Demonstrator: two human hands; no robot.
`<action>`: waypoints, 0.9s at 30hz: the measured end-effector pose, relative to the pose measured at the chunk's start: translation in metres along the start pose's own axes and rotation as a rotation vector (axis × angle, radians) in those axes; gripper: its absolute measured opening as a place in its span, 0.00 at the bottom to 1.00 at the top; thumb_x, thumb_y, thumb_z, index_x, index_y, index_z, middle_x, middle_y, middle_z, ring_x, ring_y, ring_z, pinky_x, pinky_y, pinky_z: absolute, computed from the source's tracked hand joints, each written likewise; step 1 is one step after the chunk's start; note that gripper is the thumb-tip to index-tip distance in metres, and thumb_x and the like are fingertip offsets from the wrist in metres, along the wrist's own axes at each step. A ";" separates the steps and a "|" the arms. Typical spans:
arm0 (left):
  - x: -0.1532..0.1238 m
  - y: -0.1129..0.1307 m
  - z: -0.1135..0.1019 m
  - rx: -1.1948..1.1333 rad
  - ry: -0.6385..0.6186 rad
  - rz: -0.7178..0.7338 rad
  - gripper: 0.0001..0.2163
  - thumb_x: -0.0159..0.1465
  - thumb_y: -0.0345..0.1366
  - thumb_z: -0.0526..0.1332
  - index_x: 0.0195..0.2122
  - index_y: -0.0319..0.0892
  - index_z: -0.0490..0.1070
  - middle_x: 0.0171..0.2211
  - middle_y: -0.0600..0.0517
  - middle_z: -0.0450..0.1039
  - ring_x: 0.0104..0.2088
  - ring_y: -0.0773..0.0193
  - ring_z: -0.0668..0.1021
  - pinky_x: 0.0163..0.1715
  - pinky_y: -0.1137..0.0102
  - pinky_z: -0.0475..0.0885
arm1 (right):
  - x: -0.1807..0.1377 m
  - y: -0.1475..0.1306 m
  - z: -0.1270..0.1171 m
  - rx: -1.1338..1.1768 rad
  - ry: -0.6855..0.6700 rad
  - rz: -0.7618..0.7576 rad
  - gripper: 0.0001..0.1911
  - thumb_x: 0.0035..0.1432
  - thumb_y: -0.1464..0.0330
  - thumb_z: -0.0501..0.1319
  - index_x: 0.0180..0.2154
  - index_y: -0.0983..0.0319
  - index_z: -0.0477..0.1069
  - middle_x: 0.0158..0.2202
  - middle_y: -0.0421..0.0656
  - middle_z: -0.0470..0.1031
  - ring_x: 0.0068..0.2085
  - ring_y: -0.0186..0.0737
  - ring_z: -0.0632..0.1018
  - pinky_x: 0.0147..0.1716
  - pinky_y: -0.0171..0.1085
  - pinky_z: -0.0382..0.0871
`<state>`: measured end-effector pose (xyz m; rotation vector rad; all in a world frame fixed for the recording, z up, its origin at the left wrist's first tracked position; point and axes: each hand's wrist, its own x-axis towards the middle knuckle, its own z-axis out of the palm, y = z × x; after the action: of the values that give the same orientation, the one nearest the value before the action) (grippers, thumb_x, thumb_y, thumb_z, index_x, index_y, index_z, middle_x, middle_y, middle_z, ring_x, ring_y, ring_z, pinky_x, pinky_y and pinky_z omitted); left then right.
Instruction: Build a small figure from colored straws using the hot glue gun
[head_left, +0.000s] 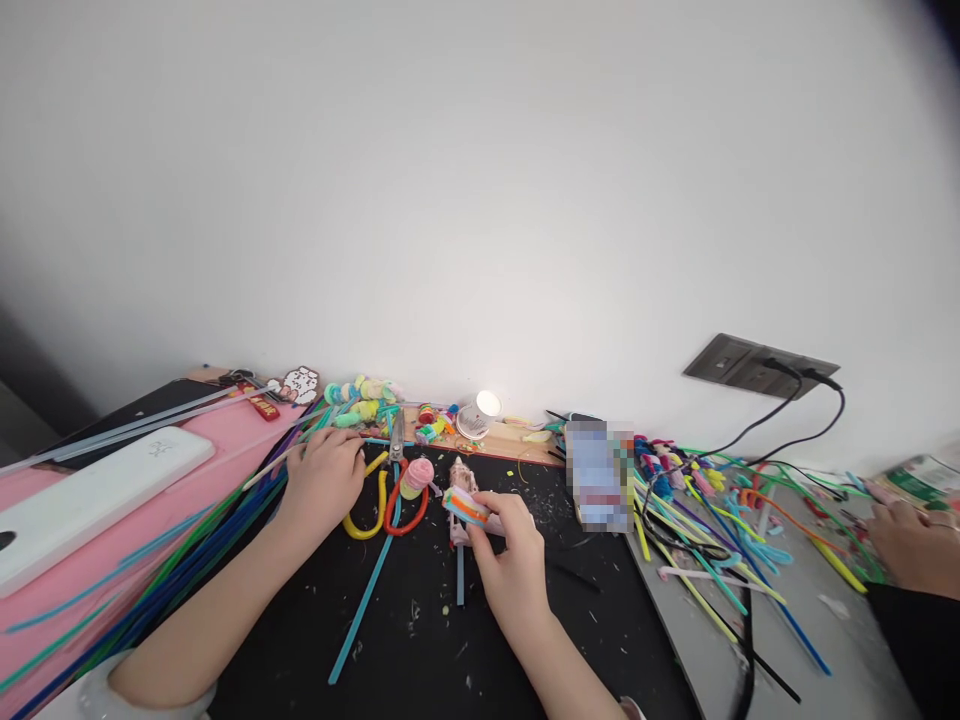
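The right hand (514,550) pinches an orange, white and blue striped bundle (466,507) at lower centre. The left hand (326,475) curls beside the scissors (397,440), grip unclear. Far left, markings on a white device (105,500) and red tag (264,405) are unreadable.

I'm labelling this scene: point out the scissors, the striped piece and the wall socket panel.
Scissors (397,450), head view, metal blades.
Striped piece (466,508), head view, orange stripe.
Wall socket panel (742,366), head view, front face.
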<state>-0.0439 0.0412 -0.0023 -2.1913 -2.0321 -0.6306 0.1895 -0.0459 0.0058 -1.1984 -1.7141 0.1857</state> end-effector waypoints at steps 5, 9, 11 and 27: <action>0.002 -0.003 0.003 0.005 -0.057 0.002 0.16 0.64 0.29 0.49 0.42 0.38 0.77 0.48 0.40 0.78 0.51 0.45 0.75 0.45 0.51 0.68 | 0.000 0.000 0.000 0.000 0.003 0.023 0.11 0.55 0.76 0.59 0.41 0.61 0.73 0.35 0.45 0.76 0.36 0.42 0.77 0.34 0.36 0.71; 0.002 -0.004 0.008 0.009 -0.034 0.010 0.16 0.65 0.29 0.49 0.40 0.39 0.77 0.47 0.40 0.78 0.52 0.45 0.74 0.48 0.49 0.66 | -0.001 0.001 0.000 0.008 -0.007 0.041 0.11 0.55 0.76 0.59 0.41 0.62 0.73 0.35 0.45 0.76 0.36 0.42 0.77 0.33 0.36 0.71; 0.002 -0.005 0.011 0.002 -0.010 -0.002 0.16 0.65 0.28 0.48 0.39 0.40 0.77 0.47 0.40 0.77 0.50 0.47 0.76 0.50 0.48 0.65 | -0.001 0.002 0.000 0.012 -0.015 0.051 0.11 0.55 0.75 0.59 0.41 0.62 0.73 0.35 0.45 0.76 0.36 0.42 0.77 0.33 0.35 0.71; 0.002 -0.001 -0.004 -0.179 0.557 0.349 0.14 0.67 0.30 0.53 0.51 0.41 0.72 0.48 0.42 0.77 0.50 0.49 0.75 0.53 0.51 0.65 | -0.001 0.000 0.002 0.053 -0.167 0.038 0.14 0.53 0.79 0.63 0.41 0.59 0.75 0.37 0.44 0.77 0.38 0.43 0.74 0.36 0.39 0.71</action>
<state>-0.0458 0.0413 0.0021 -2.0652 -1.3286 -1.2359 0.1878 -0.0456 0.0040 -1.2046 -1.8195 0.3605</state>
